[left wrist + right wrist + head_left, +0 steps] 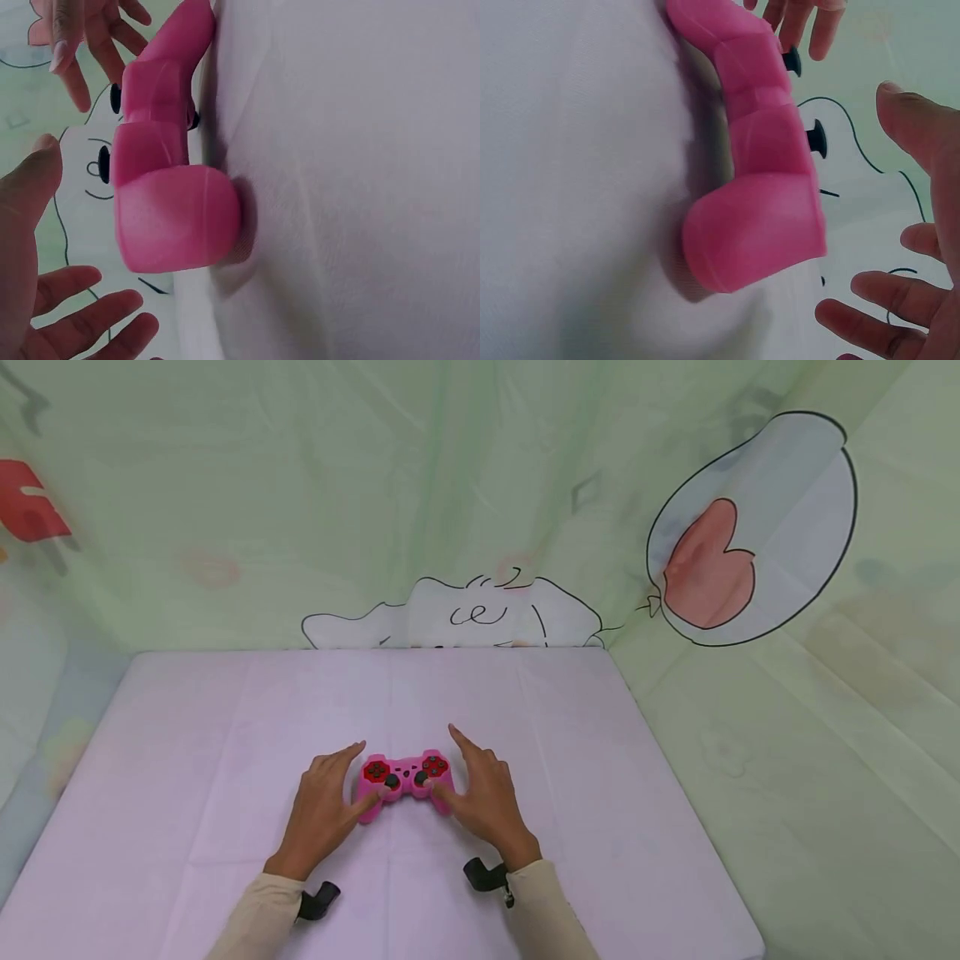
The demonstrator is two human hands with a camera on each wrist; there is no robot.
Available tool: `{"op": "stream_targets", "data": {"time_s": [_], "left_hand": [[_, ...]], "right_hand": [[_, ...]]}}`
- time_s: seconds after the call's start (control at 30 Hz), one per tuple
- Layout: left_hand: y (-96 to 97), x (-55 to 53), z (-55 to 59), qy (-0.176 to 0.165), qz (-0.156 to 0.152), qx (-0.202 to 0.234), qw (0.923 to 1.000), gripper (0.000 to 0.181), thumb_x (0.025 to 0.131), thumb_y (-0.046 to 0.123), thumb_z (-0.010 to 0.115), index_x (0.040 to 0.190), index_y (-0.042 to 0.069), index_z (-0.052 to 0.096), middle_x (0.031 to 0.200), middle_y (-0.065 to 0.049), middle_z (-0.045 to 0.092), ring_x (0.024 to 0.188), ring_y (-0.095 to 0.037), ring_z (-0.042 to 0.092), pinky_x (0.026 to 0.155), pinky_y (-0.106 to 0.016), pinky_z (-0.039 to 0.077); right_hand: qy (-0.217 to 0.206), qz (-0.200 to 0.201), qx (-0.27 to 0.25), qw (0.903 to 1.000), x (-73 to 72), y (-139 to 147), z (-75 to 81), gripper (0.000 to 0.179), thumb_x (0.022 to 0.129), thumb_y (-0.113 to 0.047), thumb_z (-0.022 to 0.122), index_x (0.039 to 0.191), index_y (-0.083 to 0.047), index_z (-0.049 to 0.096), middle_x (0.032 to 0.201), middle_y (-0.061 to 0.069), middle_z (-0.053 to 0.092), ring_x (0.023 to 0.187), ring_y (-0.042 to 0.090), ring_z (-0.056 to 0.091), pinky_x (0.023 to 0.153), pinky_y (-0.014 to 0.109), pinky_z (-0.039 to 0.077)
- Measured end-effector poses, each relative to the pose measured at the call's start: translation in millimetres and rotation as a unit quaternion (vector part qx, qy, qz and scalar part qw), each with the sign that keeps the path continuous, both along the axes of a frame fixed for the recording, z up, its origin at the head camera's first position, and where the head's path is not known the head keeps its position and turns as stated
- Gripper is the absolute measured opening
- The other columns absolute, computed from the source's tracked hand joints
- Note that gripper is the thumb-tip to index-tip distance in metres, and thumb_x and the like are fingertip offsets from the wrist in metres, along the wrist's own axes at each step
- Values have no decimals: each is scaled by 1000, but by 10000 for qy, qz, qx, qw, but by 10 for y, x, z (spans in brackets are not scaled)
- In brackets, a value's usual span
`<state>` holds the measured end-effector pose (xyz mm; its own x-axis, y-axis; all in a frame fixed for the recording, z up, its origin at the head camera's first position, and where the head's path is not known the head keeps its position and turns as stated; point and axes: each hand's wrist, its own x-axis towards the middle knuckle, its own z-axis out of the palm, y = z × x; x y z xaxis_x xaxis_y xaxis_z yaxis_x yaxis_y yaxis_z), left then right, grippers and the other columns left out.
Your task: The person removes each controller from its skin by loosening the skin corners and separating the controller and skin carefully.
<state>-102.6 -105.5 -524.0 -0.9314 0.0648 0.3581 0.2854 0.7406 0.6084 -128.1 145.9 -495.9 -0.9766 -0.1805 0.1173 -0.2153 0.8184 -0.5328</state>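
Note:
A pink game controller (407,768) with red button pads and two black thumbsticks lies on the table, its grips toward the person. My left hand (321,806) hovers at its left side, fingers spread and thumb reaching over the left grip. On the other side my right hand (486,797) mirrors it, with the thumb over the right grip. Seen from the left wrist, the controller (176,217) rests on the cloth, with a gap between it and the left fingers. In the right wrist view, the right fingers (892,296) are also apart from the controller (757,225).
A pale pink cloth covers the table (225,718). Behind it hangs a light green curtain (337,485) with cartoon drawings, among them a balloon with a red heart (708,568). Black wrist mounts (318,902) stick out from both beige sleeves (258,918).

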Motion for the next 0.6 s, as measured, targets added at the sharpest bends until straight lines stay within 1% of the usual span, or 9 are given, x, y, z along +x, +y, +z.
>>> {"op": "stream_targets", "data": {"time_s": [0.07, 0.17, 0.23, 0.33, 0.4, 0.5, 0.6], "left_hand": [[15, -4, -26, -57, 0, 59, 10000, 81, 83, 37, 92, 148, 2, 59, 144, -18, 67, 122, -39, 62, 103, -61, 51], [39, -8, -57, -253, 10, 181, 9995, 81, 81, 31, 94, 149, 2, 58, 138, -18, 70, 118, -37, 63, 103, -57, 52], [53, -12, -72, -412, 25, 244, 9988, 81, 81, 28, 94, 149, 3, 58, 131, -18, 72, 114, -35, 63, 100, -54, 54], [70, -17, -88, -628, 60, 282, 9976, 81, 82, 27, 94, 151, 5, 57, 123, -16, 73, 110, -31, 63, 94, -50, 55], [79, -22, -98, -740, 86, 297, 9968, 80, 84, 29, 93, 151, 5, 57, 120, -14, 72, 107, -28, 63, 92, -48, 55], [92, -33, -117, -861, 131, 356, 9956, 81, 84, 34, 92, 151, 6, 57, 117, -14, 72, 104, -26, 62, 88, -45, 53], [100, -51, -140, -953, 183, 454, 9942, 81, 83, 37, 92, 150, 7, 58, 112, -13, 72, 99, -24, 61, 85, -42, 50]], "right_hand": [[-82, -5, -20, 10000, 4, -13, -31, 91, 88, -42, 84, 165, -30, 38, 139, 11, 69, 120, 28, 63, 105, 53, 47], [-209, -17, -40, 9998, 11, -29, -69, 90, 88, -44, 85, 164, -29, 40, 127, 11, 71, 114, 25, 63, 99, 50, 51], [-295, 2, -93, 9995, 13, -33, -93, 89, 89, -46, 84, 164, -28, 41, 128, 10, 70, 111, 23, 63, 96, 48, 54], [-377, 124, -221, 9990, 11, -29, -125, 86, 90, -46, 84, 163, -24, 43, 139, 8, 68, 110, 22, 65, 95, 47, 55], [-425, 204, -365, 9982, 8, -26, -142, 84, 90, -44, 84, 161, -22, 44, 145, 8, 66, 109, 22, 67, 94, 46, 55], [-499, 254, -504, 9972, -1, -24, -168, 82, 90, -43, 85, 159, -19, 47, 145, 6, 67, 108, 20, 67, 93, 43, 55], [-546, 221, -584, 9966, -15, -29, -184, 80, 89, -45, 86, 156, -18, 51, 141, 7, 68, 106, 19, 66, 89, 38, 55]]}}
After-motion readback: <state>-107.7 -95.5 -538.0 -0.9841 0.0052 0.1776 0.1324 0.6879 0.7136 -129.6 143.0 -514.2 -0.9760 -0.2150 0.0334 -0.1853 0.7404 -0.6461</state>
